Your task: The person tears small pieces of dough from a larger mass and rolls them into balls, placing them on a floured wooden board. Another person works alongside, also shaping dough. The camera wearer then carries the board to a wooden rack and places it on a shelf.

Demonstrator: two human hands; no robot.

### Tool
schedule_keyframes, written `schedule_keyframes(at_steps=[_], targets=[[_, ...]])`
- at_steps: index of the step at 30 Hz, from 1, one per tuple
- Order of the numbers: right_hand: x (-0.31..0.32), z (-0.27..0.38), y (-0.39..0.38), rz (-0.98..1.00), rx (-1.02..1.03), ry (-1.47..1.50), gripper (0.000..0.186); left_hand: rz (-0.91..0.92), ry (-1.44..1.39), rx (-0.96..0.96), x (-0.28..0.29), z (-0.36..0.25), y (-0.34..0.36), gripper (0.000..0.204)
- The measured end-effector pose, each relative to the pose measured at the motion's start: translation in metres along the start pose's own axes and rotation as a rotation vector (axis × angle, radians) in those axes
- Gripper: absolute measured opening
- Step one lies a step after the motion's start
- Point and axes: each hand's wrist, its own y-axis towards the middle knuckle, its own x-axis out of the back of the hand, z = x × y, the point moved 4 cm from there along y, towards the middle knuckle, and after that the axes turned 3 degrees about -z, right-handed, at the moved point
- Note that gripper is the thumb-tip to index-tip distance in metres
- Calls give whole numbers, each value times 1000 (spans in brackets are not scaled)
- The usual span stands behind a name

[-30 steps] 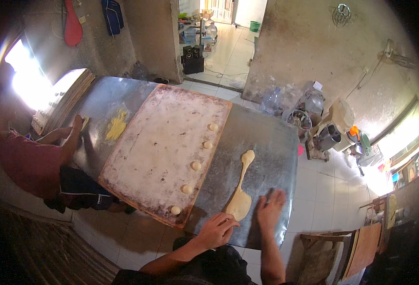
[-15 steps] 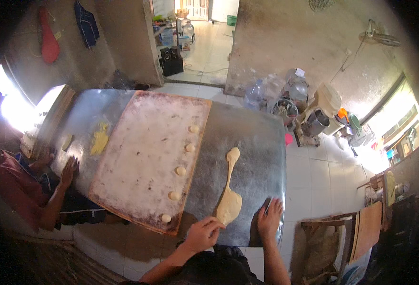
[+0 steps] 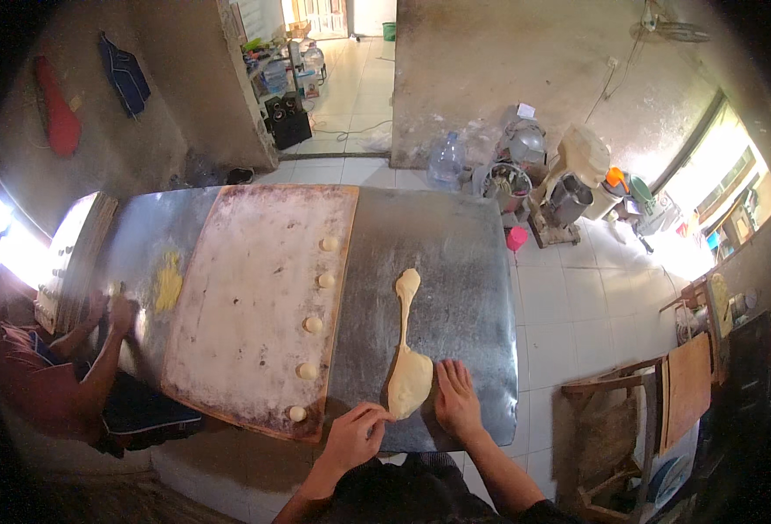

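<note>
A long pale dough (image 3: 410,384) lies on the grey metal tabletop (image 3: 477,262), a wide lump at the near end and a thin neck running to a small knob. My left hand (image 3: 361,432) is pinched on the near tip of the dough. My right hand (image 3: 455,397) rests open and flat on the metal just right of the wide lump, fingers stretched forward. Left of the dough, a floury tan board (image 3: 246,297) carries several small dough balls (image 3: 313,324) along its right side.
At the left, a co-worker (image 3: 49,375) has both hands by yellow dough (image 3: 169,281) and a stack of boards (image 3: 75,258). Buckets and machines (image 3: 569,188) stand on the floor beyond the table's right corner. A wooden chair-like frame (image 3: 599,410) is at lower right.
My right hand has moved left, closer beside the dough's wide lump. My left hand stays at the dough's tip. The co-worker's hands have moved about on the left.
</note>
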Motion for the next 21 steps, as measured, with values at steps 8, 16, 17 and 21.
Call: schedule_keyframes(at_steps=[8,16,17,21], targets=[[42,-7,22,-368,-57,80,54,35,60,103,4,0,5,14],[37,-16,-18,-257,-382,38,27,132,350,421,-17,14,5,43],[27,-18,-6,-235,-378,86,22,169,364,419,-21,10,6,47],[99,41,108,-535,125,306,19,267,394,436,-43,9,12,54]])
